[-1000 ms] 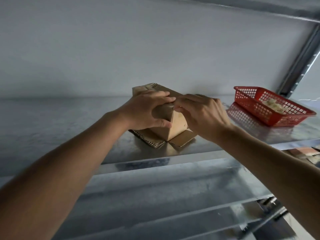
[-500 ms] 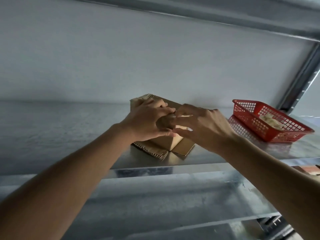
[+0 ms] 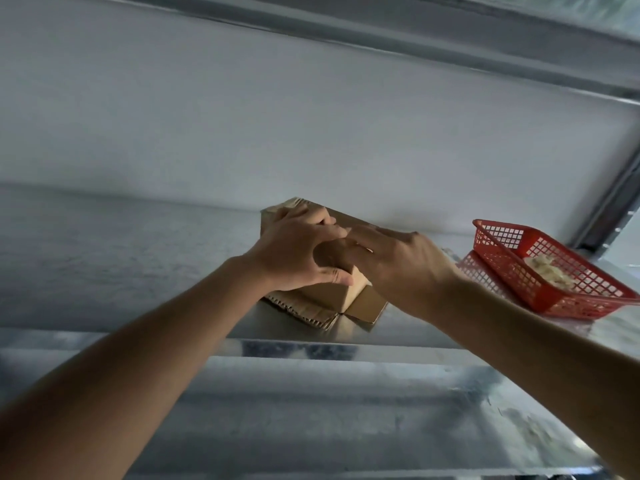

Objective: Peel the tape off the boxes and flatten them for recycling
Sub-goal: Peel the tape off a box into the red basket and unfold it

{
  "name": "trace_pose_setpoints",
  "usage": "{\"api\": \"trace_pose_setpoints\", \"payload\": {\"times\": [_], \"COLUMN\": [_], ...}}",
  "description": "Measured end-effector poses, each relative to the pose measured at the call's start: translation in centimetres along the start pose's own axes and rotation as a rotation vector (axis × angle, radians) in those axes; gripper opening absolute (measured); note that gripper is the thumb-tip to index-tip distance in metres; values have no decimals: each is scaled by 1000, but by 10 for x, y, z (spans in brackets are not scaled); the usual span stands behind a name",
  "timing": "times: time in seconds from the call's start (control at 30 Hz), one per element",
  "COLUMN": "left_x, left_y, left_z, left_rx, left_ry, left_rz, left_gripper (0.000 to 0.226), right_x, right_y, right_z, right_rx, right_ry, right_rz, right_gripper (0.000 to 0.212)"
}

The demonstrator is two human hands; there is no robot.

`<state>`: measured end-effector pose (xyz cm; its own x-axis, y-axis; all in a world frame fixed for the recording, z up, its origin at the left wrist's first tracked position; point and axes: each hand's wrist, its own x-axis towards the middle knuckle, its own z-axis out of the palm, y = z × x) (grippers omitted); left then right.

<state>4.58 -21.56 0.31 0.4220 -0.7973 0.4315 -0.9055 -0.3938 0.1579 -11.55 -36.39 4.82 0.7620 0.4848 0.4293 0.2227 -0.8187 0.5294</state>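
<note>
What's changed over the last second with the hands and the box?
Little. The left hand keeps gripping the cardboard box; the right hand has shifted its fingers along the box's top edge. Box, shelf and red basket stay put.

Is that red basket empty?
No, the red basket on the metal shelf holds a pale crumpled heap, though what it is cannot be told.

Bare shelf (image 3: 121,258) lies left of the box (image 3: 325,299); a red basket (image 3: 540,271) blocks its right.
</note>
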Motion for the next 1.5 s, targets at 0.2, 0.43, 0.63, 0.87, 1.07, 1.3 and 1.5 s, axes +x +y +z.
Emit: {"api": "trace_pose_setpoints", "payload": {"times": [0.2, 0.43, 0.63, 0.87, 1.07, 1.3, 1.5], "left_x": [5, 9, 14, 12, 11, 9, 1], "left_y": [-6, -24, -28, -29, -32, -32, -29], "left_z": [-8, -6, -5, -6, -6, -7, -1], "left_rx": [-49, -95, -55, -55, -72, -52, 20], "left_ry": [-28, -28, -49, -39, -29, -63, -26], "left_rz": [44, 142, 166, 133, 133, 106, 125], "left_gripper": [74, 79, 81, 70, 78, 82, 84], "right_x": [6, 24, 21, 21, 23, 10, 0], "right_y": [-9, -26, -26, -26, -31, -16, 6], "right_z": [-4, 5, 5, -12, -12, 6, 31], "right_rx": [-82, -274, -486, -324, -351, -549, -440], "right_ry": [-155, 35, -52, -192, -208, -31, 187], "right_rz": [65, -111, -147, -128, -93, -276, -229], "right_gripper": [45, 25, 47, 61, 67, 35, 26]}}
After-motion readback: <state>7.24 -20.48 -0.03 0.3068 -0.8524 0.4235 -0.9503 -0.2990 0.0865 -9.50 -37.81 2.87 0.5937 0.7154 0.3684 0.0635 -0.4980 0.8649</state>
